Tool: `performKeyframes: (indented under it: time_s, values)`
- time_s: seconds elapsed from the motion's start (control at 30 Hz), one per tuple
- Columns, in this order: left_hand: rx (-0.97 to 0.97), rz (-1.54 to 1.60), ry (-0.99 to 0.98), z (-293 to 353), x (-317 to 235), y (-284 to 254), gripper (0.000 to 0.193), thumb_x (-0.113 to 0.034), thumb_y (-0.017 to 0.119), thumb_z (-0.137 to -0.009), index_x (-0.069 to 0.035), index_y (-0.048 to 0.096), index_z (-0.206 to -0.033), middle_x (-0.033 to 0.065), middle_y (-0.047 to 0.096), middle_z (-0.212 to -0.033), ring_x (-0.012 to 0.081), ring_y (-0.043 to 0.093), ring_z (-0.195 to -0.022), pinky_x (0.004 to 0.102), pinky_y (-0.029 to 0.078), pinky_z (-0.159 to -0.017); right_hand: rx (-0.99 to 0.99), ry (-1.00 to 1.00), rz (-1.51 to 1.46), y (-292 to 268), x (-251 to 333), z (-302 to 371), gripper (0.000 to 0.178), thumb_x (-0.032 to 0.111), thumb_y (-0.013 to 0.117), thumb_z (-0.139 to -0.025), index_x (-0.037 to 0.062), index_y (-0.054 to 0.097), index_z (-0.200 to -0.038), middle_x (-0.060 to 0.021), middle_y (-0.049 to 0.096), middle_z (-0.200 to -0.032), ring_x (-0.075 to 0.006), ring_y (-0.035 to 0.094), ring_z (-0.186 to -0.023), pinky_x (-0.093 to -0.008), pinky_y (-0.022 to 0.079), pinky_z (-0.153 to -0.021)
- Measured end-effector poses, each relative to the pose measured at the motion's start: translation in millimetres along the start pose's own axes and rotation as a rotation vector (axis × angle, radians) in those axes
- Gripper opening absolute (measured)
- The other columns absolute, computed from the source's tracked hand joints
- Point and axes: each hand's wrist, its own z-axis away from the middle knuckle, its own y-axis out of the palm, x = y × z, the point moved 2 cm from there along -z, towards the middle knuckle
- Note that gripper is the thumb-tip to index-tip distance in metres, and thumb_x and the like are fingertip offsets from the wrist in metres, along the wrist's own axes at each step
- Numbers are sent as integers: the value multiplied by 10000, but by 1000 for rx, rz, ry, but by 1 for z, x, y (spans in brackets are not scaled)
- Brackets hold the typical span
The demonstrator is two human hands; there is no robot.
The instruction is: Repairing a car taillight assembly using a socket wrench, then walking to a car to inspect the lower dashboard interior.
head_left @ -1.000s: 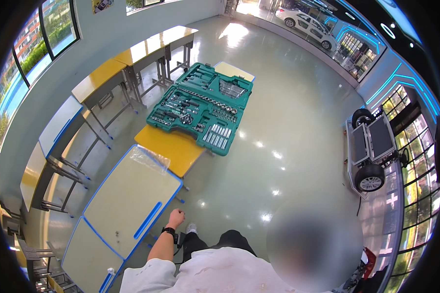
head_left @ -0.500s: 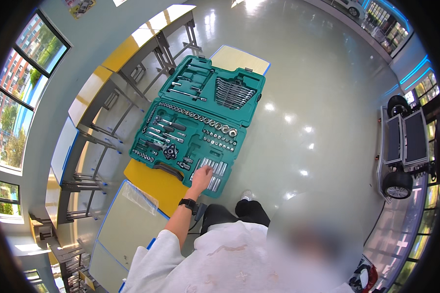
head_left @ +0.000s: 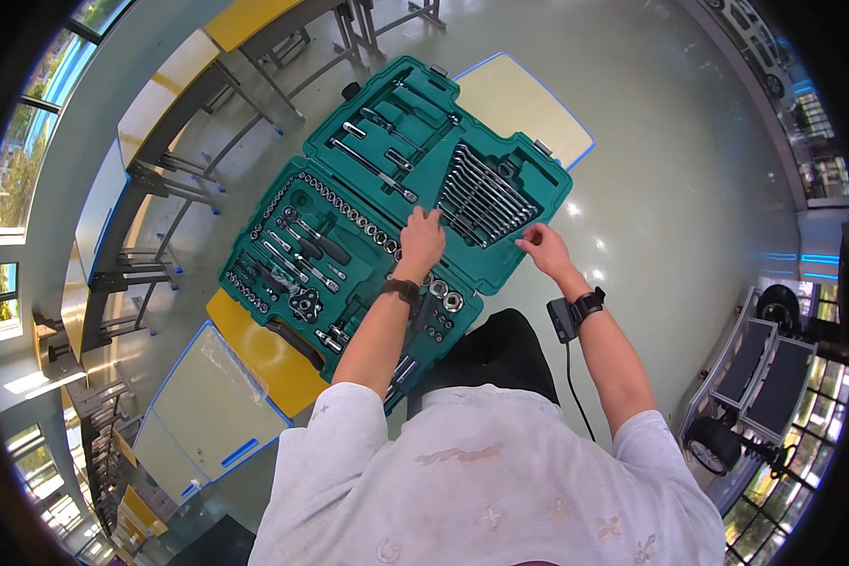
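Note:
A green tool case (head_left: 488, 275) lies opened out, with sockets, ratchets and wrenches in its moulded slots. My left hand (head_left: 423, 241) is over the hinge side between its two halves, beside the lower left ends of the combination wrenches (head_left: 486, 198). Its fingers are slightly apart, their undersides hidden, and I see nothing in them. My right hand (head_left: 545, 250) hovers by the lid's right edge, near the wrenches' right ends, with thumb and forefinger apart. The row of sockets (head_left: 349, 215) runs along the lower half, partly covered by my left hand and forearm.
Under the case stand a yellow table (head_left: 231, 330) and a pale table top (head_left: 528, 99) with blue edging. Another pale table (head_left: 198, 415) is at the lower left. More desks line the left wall. A wheeled chassis (head_left: 750, 377) stands at the right; a cable (head_left: 578, 396) hangs from my right wrist.
My left hand has moved up and away from the long sockets at the case's near corner, toward the wrenches. My right hand has come into view. The view has shifted closer over the case.

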Motion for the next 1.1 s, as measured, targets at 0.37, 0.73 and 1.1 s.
performKeyframes:
  time_s: [0.37, 0.73, 1.1]
  values:
    - [115, -212, -278, -10, -26, 22, 357, -138, 582, -765, -123, 611, -1121, 107, 500, -1018, 303, 523, -970, 437, 453, -775, 378, -238, 438, 39, 48, -68, 421, 418, 802, -642, 94, 627, -845, -88, 603, -886, -283, 610, -863, -410, 488, -737]
    - [81, 739, -1136, -43, -42, 68, 542, -110, 510, -867, 81, 342, -1344, 109, 614, -665, 171, 544, -448, 314, 462, -408, 508, -472, 427, 46, 50, -93, 382, 323, 768, -662, 26, 609, -840, -135, 641, -757, -301, 651, -735, -406, 511, -630]
    - [-251, 957, -1257, -50, -53, 84, 308, -168, 471, -955, 77, 474, -1140, 112, 644, -762, 131, 529, -461, 246, 416, -401, 492, -527, 304, 50, 48, -109, 221, 280, 720, -663, 70, 664, -701, -138, 642, -653, -313, 654, -664, -418, 507, -596]
